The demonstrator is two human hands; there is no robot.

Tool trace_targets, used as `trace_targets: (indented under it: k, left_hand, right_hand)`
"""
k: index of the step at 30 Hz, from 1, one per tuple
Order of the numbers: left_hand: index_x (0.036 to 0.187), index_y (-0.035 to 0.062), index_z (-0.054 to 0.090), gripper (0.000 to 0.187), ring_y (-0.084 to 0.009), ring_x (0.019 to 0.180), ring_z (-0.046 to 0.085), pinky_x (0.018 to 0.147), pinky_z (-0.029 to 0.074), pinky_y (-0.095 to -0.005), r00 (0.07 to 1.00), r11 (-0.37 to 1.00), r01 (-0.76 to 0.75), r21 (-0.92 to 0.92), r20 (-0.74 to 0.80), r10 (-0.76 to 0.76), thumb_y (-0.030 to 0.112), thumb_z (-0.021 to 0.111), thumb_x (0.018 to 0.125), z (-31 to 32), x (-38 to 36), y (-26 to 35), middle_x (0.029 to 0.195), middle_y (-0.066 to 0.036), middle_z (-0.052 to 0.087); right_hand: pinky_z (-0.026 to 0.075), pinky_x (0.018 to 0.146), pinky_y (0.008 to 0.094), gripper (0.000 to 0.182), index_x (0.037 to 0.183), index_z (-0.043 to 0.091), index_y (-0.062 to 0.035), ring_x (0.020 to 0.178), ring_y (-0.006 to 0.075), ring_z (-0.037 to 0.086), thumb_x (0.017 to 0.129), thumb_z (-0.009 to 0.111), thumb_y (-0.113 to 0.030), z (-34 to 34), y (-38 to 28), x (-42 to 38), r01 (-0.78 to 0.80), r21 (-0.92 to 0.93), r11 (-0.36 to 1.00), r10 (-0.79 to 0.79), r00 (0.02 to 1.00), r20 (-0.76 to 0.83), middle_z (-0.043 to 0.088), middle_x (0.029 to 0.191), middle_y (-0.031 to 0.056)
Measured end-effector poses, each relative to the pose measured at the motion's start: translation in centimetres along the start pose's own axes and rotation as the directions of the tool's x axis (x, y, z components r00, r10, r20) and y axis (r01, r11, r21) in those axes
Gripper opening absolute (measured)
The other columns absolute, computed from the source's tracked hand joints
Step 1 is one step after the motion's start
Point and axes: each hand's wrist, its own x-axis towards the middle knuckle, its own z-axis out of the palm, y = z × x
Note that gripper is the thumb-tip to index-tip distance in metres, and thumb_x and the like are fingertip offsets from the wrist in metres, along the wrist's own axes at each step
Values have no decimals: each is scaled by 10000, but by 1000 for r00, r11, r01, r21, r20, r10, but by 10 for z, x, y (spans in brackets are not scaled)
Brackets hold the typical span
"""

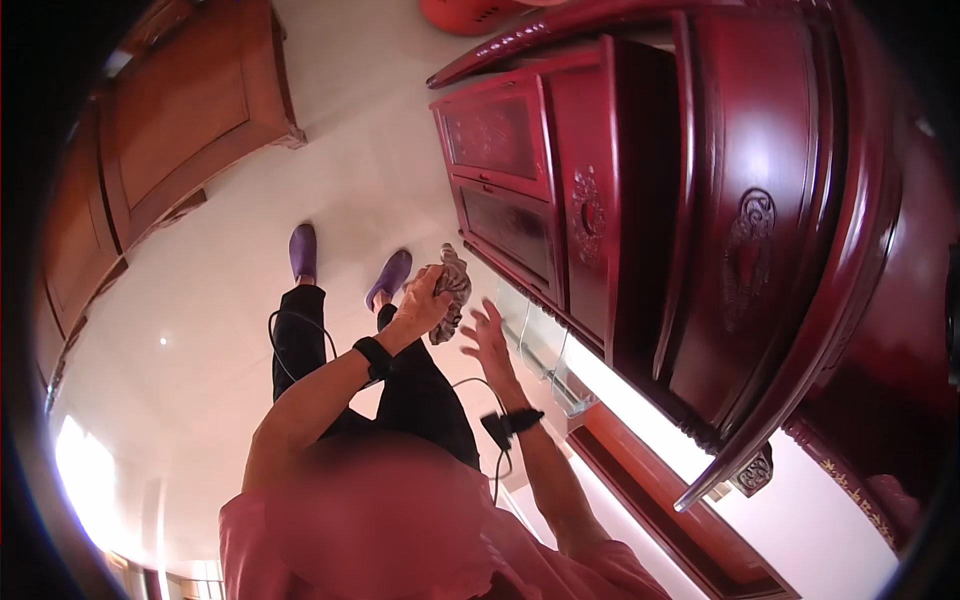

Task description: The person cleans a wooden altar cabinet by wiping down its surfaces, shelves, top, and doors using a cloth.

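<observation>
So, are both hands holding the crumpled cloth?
No, only the left hand holds the crumpled cloth; the right hand is open and empty beside it.

Brown wooden furniture (185, 140), red perforated object (465, 15) on pale floor (210, 290)

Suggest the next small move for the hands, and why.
I'd probably bring the right hand in to grip the near side of the crumpled cloth and help spread it. The left hand alone holds the cloth, bunched up; the right looks empty, fingers spread, close by but apart from it.
</observation>
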Motion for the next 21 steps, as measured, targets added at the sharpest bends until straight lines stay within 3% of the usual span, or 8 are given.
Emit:
trace_targets:
  k: [3,6,8,9,11,14,16,21]
  left_hand:
    - [1249,106,440,487,-246,811,584,765,471,-401,983,952,140,-272,155,-100,431,486,889,-29,-3,1,977,-140,581]
    - [1294,157,401,484,-173,786,569,682,504,-335,922,656,381,-651,215,-322,417,488,895,-63,-5,-21,908,-83,590]
    - [1302,150,389,469,-159,761,569,628,513,-288,920,615,380,-691,215,-328,359,507,900,-90,-6,-33,865,-56,590]
    - [1194,112,468,346,-224,760,593,637,514,-325,982,869,185,-459,61,-177,260,518,885,-93,-7,-61,951,-112,578]
    - [1078,72,552,227,-301,790,606,676,509,-376,999,998,-32,-46,-9,32,114,530,856,-120,-12,-91,1032,-171,556]
    - [1138,72,504,340,-334,836,580,725,471,-410,991,997,-44,63,-121,51,217,606,848,-171,-35,-123,960,-151,588]
    - [1120,78,502,333,-364,942,513,795,427,-446,978,886,-22,464,-174,115,180,610,822,-178,-53,-173,1051,-176,532]
    - [1103,41,498,378,-376,1006,445,822,379,-501,966,870,258,419,-136,-221,176,629,775,-196,-97,-169,1073,-198,465]
  right_hand:
    - [451,821,269,585,1410,276,-83,950,135,554,935,523,-322,52,-39,37,141,-77,987,-130,982,139,540,1165,69]
    - [450,818,273,527,1334,420,-41,916,122,536,915,557,-329,65,-55,70,74,-132,988,-45,977,211,575,1072,42]
    - [458,817,304,459,1200,552,-14,909,143,566,842,604,-297,77,-78,83,184,-378,907,-145,981,128,629,980,69]
    - [464,824,337,469,1185,558,-16,923,196,588,812,611,-295,76,-92,92,247,-536,807,-195,969,152,636,999,109]
    - [469,838,404,491,1170,563,-34,963,301,603,763,629,-300,76,-136,113,332,-787,519,-287,936,206,632,1040,178]
    - [471,855,403,487,1183,553,-82,993,381,580,748,626,-288,76,-216,134,440,-898,21,-522,771,366,603,1085,195]
    - [461,838,478,495,1194,552,-125,1023,371,553,736,648,-289,78,-264,143,353,-904,-240,-553,715,427,545,1188,153]
    - [350,809,485,403,1134,601,-191,1085,307,449,737,648,-238,78,-317,181,78,-675,-733,-402,752,523,488,1237,68]
